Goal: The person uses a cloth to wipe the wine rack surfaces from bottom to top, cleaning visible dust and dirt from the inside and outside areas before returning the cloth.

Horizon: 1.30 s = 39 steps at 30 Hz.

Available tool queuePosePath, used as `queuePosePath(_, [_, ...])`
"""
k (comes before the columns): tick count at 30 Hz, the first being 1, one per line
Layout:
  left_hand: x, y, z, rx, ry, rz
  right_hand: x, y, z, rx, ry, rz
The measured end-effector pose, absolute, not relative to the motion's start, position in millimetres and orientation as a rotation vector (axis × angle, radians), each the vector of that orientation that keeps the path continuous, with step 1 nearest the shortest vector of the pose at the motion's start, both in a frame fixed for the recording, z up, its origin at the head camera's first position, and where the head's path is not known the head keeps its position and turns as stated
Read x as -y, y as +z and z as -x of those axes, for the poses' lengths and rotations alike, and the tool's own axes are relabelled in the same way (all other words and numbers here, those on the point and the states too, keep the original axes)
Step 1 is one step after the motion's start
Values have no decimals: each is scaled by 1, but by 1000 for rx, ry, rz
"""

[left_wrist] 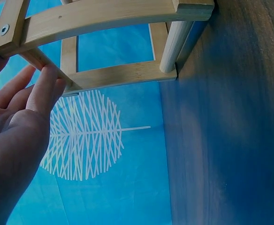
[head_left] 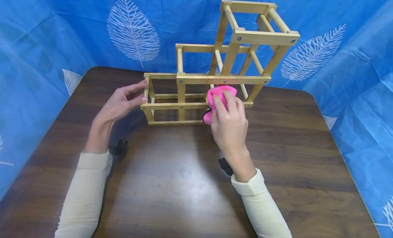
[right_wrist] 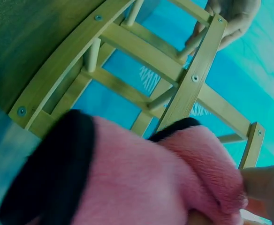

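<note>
A stepped wooden rack (head_left: 224, 80) of slats and round dowels stands on the table, its tallest tier at the right. My left hand (head_left: 118, 101) holds its low left end, thumb at the front corner and fingers against the end dowel (left_wrist: 45, 63). In my right hand (head_left: 231, 129) is a bunched pink cloth (head_left: 221, 94) with dark edging, gripped by thumb and fingers. The cloth lies against the front of the rack, around the middle slats, and hides part of them. In the right wrist view the pink cloth (right_wrist: 137, 173) fills the lower middle.
The brown wooden table (head_left: 172, 183) extends in front of the rack and to both sides. A blue curtain (head_left: 83, 30) with white leaf prints hangs close behind it and along the sides. Dark straps (head_left: 118, 147) show at both wrists.
</note>
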<state>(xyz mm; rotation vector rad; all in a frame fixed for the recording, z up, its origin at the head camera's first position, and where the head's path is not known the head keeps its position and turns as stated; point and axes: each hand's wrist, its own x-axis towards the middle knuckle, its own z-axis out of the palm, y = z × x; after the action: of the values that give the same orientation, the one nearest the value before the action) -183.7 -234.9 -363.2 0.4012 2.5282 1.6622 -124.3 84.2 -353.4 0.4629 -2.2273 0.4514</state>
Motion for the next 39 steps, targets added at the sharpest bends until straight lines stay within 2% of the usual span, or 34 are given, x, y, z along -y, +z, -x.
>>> queuePosePath(14, [232, -362, 186, -2545, 1645, -392, -88, -364, 116, 2350, 284, -472])
queuePosePath(24, [234, -364, 186, -2550, 1639, -400, -82, -374, 116, 2298, 437, -529])
queuePosePath(32, [233, -364, 186, -2545, 1645, -400, -51, -356, 113, 1968, 653, -716])
queuePosePath(39, [234, -363, 184, -2553, 1637, -344, -24, -334, 118, 1963, 632, -747])
